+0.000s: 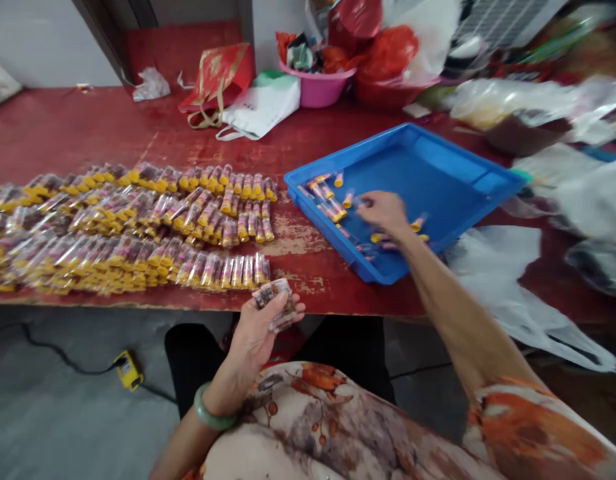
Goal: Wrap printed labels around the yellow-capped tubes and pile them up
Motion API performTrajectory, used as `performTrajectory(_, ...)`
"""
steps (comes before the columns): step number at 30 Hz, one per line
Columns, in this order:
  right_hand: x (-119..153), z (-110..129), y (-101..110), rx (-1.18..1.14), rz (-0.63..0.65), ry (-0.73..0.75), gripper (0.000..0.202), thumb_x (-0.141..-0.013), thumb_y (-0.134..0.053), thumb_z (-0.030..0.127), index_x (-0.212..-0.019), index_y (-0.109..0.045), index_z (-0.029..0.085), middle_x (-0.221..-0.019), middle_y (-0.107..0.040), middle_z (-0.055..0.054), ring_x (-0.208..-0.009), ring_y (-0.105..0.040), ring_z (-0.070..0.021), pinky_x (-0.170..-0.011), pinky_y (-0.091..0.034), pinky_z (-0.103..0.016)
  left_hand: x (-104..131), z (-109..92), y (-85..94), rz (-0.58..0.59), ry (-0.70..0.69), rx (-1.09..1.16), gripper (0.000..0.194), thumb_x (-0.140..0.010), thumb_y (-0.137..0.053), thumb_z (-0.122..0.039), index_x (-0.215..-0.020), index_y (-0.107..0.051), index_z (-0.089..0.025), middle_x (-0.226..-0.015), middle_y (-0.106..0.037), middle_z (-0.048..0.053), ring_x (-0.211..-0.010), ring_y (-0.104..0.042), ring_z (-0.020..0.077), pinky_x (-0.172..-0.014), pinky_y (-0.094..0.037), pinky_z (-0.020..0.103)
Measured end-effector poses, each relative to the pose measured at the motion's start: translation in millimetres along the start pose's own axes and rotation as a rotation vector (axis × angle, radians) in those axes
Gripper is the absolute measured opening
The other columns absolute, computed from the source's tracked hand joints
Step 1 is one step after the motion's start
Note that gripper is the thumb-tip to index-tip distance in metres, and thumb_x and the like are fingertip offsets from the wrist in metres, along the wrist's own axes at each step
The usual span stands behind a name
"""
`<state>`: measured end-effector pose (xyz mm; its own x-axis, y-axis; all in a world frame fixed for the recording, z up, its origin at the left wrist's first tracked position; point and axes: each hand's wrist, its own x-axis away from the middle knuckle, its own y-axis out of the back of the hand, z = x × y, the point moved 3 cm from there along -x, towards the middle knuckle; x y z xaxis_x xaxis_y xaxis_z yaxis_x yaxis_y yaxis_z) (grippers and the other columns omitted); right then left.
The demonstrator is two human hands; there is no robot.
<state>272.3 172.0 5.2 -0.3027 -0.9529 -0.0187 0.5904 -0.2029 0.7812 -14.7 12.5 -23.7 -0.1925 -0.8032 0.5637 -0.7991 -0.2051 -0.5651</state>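
While left fingers (277, 306) hold clear packets (271, 290), yellow-and-pink tubes (337, 211) lie near right fingers (372, 200) whose grip I cannot tell.

Right arm (455, 310) outstretched, right hand (387, 212) palm-down; left hand (258, 327) part-curled

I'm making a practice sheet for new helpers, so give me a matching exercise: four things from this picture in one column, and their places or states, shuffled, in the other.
Column one:
1. Left hand
2. Right hand
3. Rows of yellow-ended packs
4. Pink basin

Column two:
A. Toward the back of the red table, filled with assorted things
B. Holding thin printed pieces
C. Laid out to the left of the blue tray
D. Over the tray, near loose packs

Right pairs: 1-B, 2-D, 3-C, 4-A
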Motion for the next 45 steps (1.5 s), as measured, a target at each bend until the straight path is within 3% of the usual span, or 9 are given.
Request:
performTrajectory(3,47,14,12,-0.306,0.015,0.053,0.029,-0.074,-0.044,0.03,-0.1,-0.052,0.021,-0.102,-0.061,-0.011,-0.086,-0.058,-0.024,-0.068,-0.049,-0.04,-3,1,-4.3,-0.036,-0.005,0.029,0.035,-0.053,-0.086,-0.021,-0.08,-0.067,-0.011,-0.069,-0.07,0.004,-0.062,-0.068,0.0194,-0.062,-0.057,0.032)
performTrajectory(5,89,27,7,-0.6,0.12,0.103,0.02,-0.068,-0.045,0.031,-0.086,-0.049,0.024,-0.091,-0.059,-0.007,-0.072,-0.056,-0.0202,-0.059,-0.048,-0.036,-7,2,-6.3,-0.093,-0.021,0.047,0.037,-0.048,-0.088,-0.018,-0.078,-0.066,-0.011,-0.066,-0.068,0.001,-0.057,-0.064,0.0154,-0.06,-0.054,0.029)
performTrajectory(8,149,41,-25,-1.06,0.345,-0.018,0.019,-0.059,-0.056,0.024,-0.077,-0.051,0.022,-0.077,-0.058,-0.003,-0.055,-0.044,-0.0122,-0.046,-0.033,-0.025,-11,6,-9.1,-0.142,-0.027,0.039,0.038,-0.045,-0.088,-0.016,-0.076,-0.067,-0.011,-0.067,-0.068,0.001,-0.056,-0.06,0.0119,-0.058,-0.049,0.024)
performTrajectory(10,174,45,-51,-1.183,0.375,-0.137,0.021,-0.058,-0.064,0.021,-0.075,-0.053,0.02,-0.073,-0.057,-0.001,-0.05,-0.037,-0.008,-0.044,-0.024,-0.021,-12,9,-10.3,-0.139,-0.023,0.025,0.037,-0.045,-0.088,-0.017,-0.075,-0.068,-0.011,-0.068,-0.068,0.002,-0.057,-0.06,0.0119,-0.058,-0.048,0.024)
performTrajectory(12,187,45,-70,-1.162,0.333,-0.221,0.026,-0.055,-0.072,0.021,-0.074,-0.054,0.019,-0.072,-0.057,0.001,-0.051,-0.036,-0.0066,-0.045,-0.025,-0.02,-12,10,-11.7,-0.112,-0.034,0.021,0.035,-0.046,-0.088,-0.016,-0.076,-0.069,-0.01,-0.071,-0.07,0.003,-0.06,-0.062,0.0134,-0.062,-0.049,0.025)
performTrajectory(19,187,45,-82,-1.011,0.264,-0.272,0.021,-0.053,-0.066,0.019,-0.067,-0.051,0.018,-0.062,-0.053,0.004,-0.055,-0.038,-0.009,-0.052,-0.029,-0.022,-10,16,-16.6,0.009,-0.007,-0.014,0.042,-0.055,-0.086,-0.026,-0.091,-0.072,-0.008,-0.086,-0.073,0.013,-0.079,-0.069,0.0254,-0.074,-0.053,0.031)
performTrajectory(27,165,42,-74,-0.966,0.255,-0.125,0.017,-0.047,-0.058,0.016,-0.062,-0.05,0.018,-0.058,-0.052,0.004,-0.057,-0.041,-0.0109,-0.054,-0.028,-0.022,-17,19,-23.0,0.009,-0.02,-0.037,0.045,-0.049,-0.089,-0.028,-0.088,-0.073,-0.011,-0.083,-0.074,0.013,-0.077,-0.07,0.0271,-0.063,-0.055,0.03)
performTrajectory(34,161,36,-65,-0.903,0.29,-0.118,0.017,-0.042,-0.052,0.016,-0.058,-0.047,0.02,-0.052,-0.051,0.005,-0.053,-0.041,-0.0113,-0.05,-0.028,-0.023,-14,23,-27.2,-0.012,-0.041,-0.068,0.045,-0.046,-0.09,-0.031,-0.082,-0.071,-0.011,-0.074,-0.073,0.013,-0.076,-0.071,0.0302,-0.071,-0.056,0.038)
performTrajectory(45,167,46,-48,-0.938,0.309,-0.105,0.017,-0.044,-0.053,0.014,-0.06,-0.047,0.019,-0.056,-0.053,0.005,-0.058,-0.043,-0.0111,-0.056,-0.03,-0.023,-12,18,-34.2,-0.044,-0.085,-0.098,0.045,-0.041,-0.091,-0.022,-0.081,-0.073,-0.009,-0.075,-0.074,0.013,-0.068,-0.07,0.0276,-0.063,-0.055,0.033)
